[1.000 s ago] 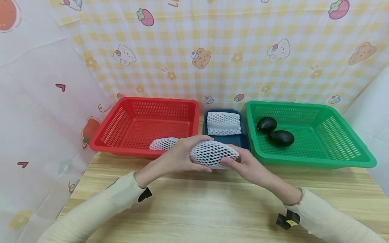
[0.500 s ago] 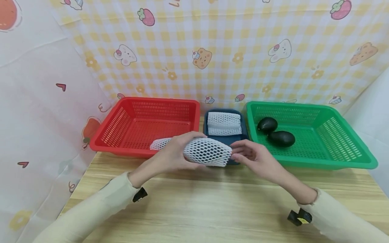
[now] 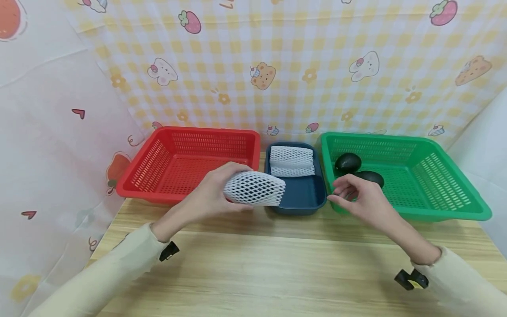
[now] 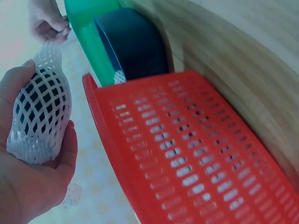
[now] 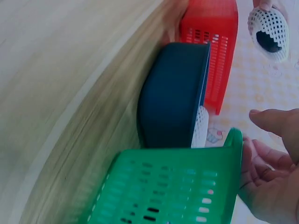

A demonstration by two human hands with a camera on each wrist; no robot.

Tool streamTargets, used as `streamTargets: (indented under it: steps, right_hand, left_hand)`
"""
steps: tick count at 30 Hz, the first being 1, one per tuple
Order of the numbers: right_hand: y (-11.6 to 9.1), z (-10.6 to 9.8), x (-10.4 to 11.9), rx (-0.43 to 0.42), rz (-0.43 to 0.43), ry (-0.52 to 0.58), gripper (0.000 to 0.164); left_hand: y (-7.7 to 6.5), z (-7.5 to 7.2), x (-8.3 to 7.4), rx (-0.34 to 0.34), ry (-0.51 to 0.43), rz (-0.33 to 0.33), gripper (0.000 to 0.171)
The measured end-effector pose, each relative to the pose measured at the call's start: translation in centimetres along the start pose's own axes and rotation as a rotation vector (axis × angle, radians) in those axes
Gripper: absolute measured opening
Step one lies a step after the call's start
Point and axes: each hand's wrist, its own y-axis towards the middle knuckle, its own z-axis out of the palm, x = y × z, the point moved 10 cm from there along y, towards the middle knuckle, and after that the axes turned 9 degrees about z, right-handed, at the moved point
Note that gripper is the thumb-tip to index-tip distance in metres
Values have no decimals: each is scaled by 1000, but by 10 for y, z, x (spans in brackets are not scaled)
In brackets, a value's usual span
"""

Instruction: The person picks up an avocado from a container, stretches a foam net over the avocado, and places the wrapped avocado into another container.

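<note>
My left hand (image 3: 210,191) grips a dark fruit in a white foam net sleeve (image 3: 255,188), thumb and fingers around its left end. They are above the front right corner of the red basket (image 3: 170,197). In the left wrist view, the dark skin of the netted fruit (image 4: 42,102) shows through the mesh. My right hand (image 3: 370,200) holds nothing, its fingers loosely bent over the front left rim of the green basket (image 3: 420,212). Inside that basket lie two dark egg-shaped fruits, like avocados: one (image 3: 348,163) in full view, the other (image 3: 372,177) partly behind my hand.
Between the baskets stands a dark blue tray (image 3: 301,193) with white foam net sleeves (image 3: 292,161) at its back. All three containers stand on a wooden table (image 3: 269,264). A checked cloth (image 3: 293,101) hangs close behind them.
My right hand has let go of the netted fruit and moved right to the green basket. My left hand has carried the fruit leftward, now hiding the netted piece in the red basket.
</note>
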Motion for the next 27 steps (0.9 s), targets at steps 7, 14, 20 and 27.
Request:
streamTargets:
  steps: [7, 14, 20, 27]
  right_hand:
    - [-2, -1, -10, 39, 20, -62, 28]
    - [-2, 3, -15, 110, 70, -89, 25]
    - [0, 5, -15, 160, 92, -119, 24]
    - [0, 6, -14, 181, 88, -131, 22]
  left_hand:
    - [-7, -21, 15, -17, 9, -93, 76]
    - [-12, -49, 23, -66, 97, -110, 76]
    - [-13, -65, 24, -59, 179, -98, 80]
    - [-15, -79, 34, 9, 271, -145, 86]
